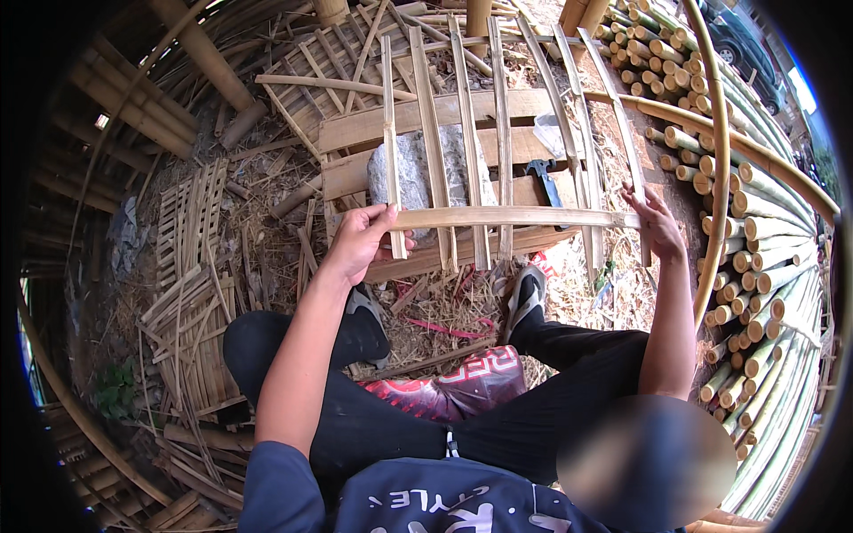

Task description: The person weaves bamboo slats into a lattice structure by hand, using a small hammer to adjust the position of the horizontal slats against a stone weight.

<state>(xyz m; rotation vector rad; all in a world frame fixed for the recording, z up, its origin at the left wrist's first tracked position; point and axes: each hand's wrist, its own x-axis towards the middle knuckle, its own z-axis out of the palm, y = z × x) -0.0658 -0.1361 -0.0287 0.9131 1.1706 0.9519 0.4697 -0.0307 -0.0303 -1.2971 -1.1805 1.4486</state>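
Observation:
Between my two hands is a bamboo slat frame [515, 217]: several long split strips pointing away from me, with one strip laid across their near ends. At its near left corner, my left hand [360, 242] is closed, with the thumb on top and fingers beneath. My right hand [656, 222] grips the near right corner, its fingers around the outermost strip. Under the frame lies a rough grey stone block [418, 173] on a low bench of wooden planks [346, 175]. A dark hammer [544, 182] rests on the planks right of the stone, partly hidden by strips.
Cut bamboo poles [755, 231] are stacked along the right side, with a bent bamboo pole [718, 178] in front. Slatted bamboo panels [191, 222] lie at the left, and another lattice [329, 62] behind the bench. Shavings [444, 306] litter the ground around my feet.

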